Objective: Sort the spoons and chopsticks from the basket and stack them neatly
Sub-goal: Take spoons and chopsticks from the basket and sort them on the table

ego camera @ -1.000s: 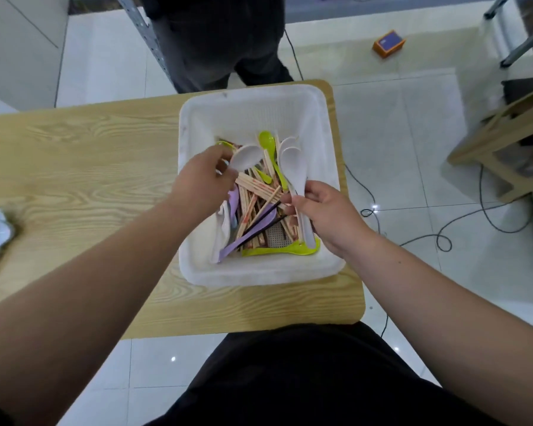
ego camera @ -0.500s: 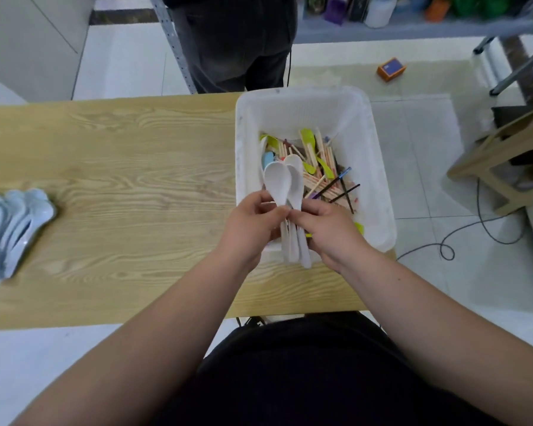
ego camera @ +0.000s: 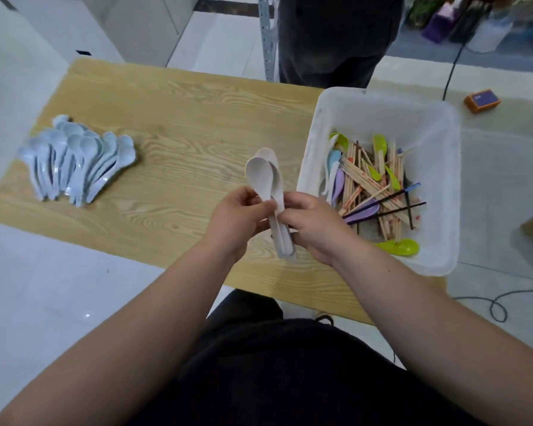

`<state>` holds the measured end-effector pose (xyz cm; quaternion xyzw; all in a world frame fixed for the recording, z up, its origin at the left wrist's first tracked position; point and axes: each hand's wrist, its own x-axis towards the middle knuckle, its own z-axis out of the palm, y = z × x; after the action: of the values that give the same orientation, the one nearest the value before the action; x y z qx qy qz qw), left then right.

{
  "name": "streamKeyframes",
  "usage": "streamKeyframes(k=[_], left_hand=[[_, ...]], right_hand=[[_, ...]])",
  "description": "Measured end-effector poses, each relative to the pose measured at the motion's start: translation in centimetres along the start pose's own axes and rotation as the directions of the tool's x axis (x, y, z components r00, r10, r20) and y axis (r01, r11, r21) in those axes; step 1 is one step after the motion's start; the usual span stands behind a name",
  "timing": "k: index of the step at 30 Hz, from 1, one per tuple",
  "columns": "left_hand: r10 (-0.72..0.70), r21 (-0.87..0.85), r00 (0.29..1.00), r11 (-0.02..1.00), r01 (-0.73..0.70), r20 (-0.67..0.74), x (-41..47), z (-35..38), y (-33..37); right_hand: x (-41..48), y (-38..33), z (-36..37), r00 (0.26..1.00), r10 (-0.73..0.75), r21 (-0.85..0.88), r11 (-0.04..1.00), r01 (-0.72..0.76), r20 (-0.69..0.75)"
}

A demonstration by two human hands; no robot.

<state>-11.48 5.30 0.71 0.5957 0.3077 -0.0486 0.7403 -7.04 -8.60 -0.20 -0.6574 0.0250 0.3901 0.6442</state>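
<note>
Far to my left on the table (ego camera: pixel 182 118) lies the fanned pile of pale blue spoons (ego camera: pixel 77 161), bowls away from me and handles toward me. Bare wood lies between that pile and my hands.

My left hand (ego camera: pixel 234 222) is curled round the white spoons (ego camera: pixel 265 179), thumb and fingers pinching the handles just under the bowls. The spoons are nested one in another and held above the table. Their long axis runs nearly straight away from me, bowls at the far end, handle tips pointing back at my body. My right hand (ego camera: pixel 314 229) pinches the same handles from the other side, fingers bent round them, so both hands touch the bundle.

Just beside my right hand is the white basket (ego camera: pixel 382 109), holding wooden chopsticks (ego camera: pixel 370 186), a purple spoon (ego camera: pixel 362 212) and a green spoon (ego camera: pixel 400 246).

I judge the bundle goes down leftward on the bare wood. My left hand is nearer that spot, and the spoons already lie much as the blue ones do, so little turning should be needed
</note>
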Motion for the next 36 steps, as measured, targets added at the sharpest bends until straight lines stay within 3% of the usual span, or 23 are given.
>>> streamKeyframes(k=[4,11,20,25,28,32,36], left_hand=[[-0.007,-0.025,0.999,1.0,0.006,-0.039,-0.5,-3.0,-0.1],[-0.052,-0.02,0.998,0.998,0.051,-0.045,2.7,-10.0,-0.7],[-0.168,0.12,0.983,0.98,0.159,0.068,9.9,-23.1,-0.2],[-0.259,0.108,0.966,0.96,0.259,-0.006,12.9,-28.7,-0.4],[-0.296,0.092,0.951,0.948,0.304,-0.09,15.2,-30.7,-0.5],[-0.206,0.272,0.962,0.929,0.25,-0.181,18.2,-32.0,-0.5],[-0.059,0.578,0.987,0.805,0.136,-0.15,20.1,-32.0,-0.7]], right_hand=[[1.1,0.4,2.8,0.998,0.021,-0.026,0.999,-0.019,0.058],[5.6,0.7,9.1,0.996,0.089,-0.071,0.994,-0.088,0.005],[13.3,2.1,20.9,0.97,0.203,-0.021,0.978,-0.208,-0.136],[17.9,3.7,25.0,0.928,0.298,0.038,0.954,-0.298,-0.224],[20.3,4.4,25.2,0.884,0.317,-0.019,0.939,-0.344,-0.343],[22.9,3.8,25.3,0.866,0.216,-0.216,0.915,-0.341,-0.451],[24.8,2.9,26.3,0.883,0.168,-0.36,0.868,-0.343,-0.438]])
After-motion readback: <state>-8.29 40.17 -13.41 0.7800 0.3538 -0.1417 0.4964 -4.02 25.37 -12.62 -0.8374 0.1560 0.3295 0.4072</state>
